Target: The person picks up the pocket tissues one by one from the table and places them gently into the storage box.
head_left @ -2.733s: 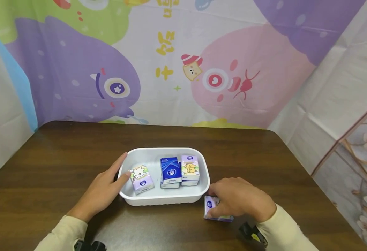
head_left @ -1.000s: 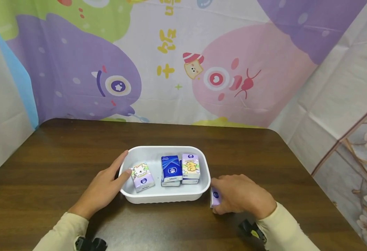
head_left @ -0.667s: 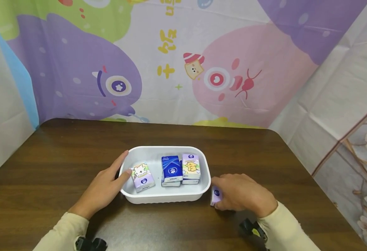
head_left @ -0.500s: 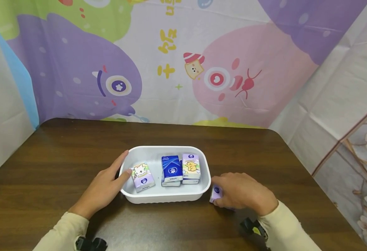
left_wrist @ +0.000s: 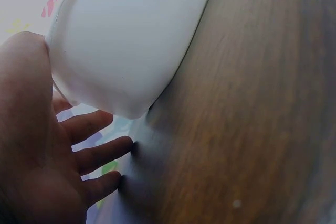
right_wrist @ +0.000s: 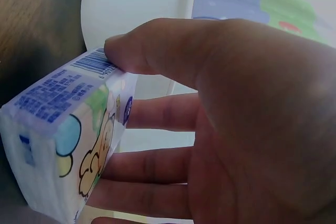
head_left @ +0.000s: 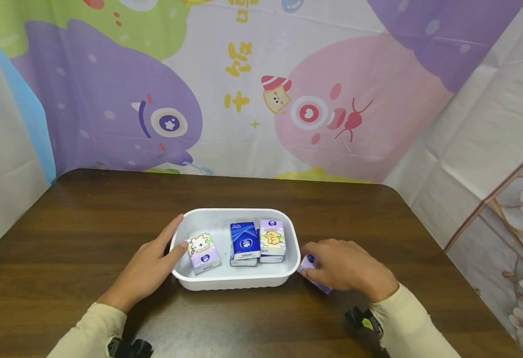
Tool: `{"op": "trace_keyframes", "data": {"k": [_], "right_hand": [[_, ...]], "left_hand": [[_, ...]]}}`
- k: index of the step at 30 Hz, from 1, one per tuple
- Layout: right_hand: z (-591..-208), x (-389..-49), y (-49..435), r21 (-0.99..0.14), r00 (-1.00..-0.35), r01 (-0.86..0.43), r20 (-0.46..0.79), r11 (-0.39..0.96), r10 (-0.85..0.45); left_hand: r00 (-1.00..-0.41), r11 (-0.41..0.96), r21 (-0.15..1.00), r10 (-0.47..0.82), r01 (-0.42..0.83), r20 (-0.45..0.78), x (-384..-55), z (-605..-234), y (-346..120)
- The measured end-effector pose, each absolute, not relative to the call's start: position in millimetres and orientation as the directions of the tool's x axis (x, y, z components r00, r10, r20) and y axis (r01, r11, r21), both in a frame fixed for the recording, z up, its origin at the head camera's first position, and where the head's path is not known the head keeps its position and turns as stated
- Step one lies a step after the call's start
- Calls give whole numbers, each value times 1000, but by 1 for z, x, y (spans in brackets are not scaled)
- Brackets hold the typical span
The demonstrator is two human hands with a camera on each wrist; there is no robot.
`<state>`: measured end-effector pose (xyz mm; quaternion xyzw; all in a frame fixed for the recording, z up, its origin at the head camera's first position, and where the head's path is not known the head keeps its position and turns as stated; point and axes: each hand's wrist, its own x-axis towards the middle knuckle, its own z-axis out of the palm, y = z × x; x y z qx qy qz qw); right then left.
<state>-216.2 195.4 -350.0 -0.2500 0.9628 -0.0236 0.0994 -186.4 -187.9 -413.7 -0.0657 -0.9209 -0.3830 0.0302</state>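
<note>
My left hand (head_left: 147, 268) holds the left end of a white plastic tray (head_left: 230, 284), its thumb over the rim and its index finger along the outside; in the left wrist view the other fingers (left_wrist: 102, 153) spread loosely below the tray wall. My right hand (head_left: 344, 266) grips a purple pocket tissue pack (head_left: 319, 285) beside the tray's right end. In the right wrist view the thumb presses the barcode side of this tissue pack (right_wrist: 63, 98), with fingers against its cartoon-printed face. The head view shows the pack tilted, partly hidden by the hand.
Inside the tray, a purple tissue pack (head_left: 203, 253) lies at the left. Toward the right are a blue tissue pack (head_left: 244, 241) and a yellow-cartoon pack (head_left: 272, 239), each atop another pack. A brown wooden table (head_left: 225, 323) lies beneath; a cartoon-printed cloth (head_left: 239, 139) hangs behind.
The right hand has taken hold of the purple tissue pack and drawn it slightly up and turned it at the tray's right end. The left hand and tray hold their place.
</note>
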Motion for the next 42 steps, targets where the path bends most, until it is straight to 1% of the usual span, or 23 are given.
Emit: {"op": "trace_keyframes", "data": {"k": [10, 23, 29, 42], "right_hand": [[-353, -220, 197, -97, -858, -486, -133, 868, -496], [-354, -223, 196, -111, -871, -463, -124, 879, -475], [-351, -220, 199, -88, -876, -466, -95, 880, -473], [-352, -223, 202, -62, -876, -479, -31, 875, -482]], "left_hand": [[-990, 698, 702, 91, 141, 107, -186, -413, -189], [-991, 693, 708, 90, 135, 101, -184, -414, -190], [-990, 678, 721, 99, 144, 104, -185, -417, -187], [-992, 694, 709, 88, 127, 91, -186, -414, -188]]}}
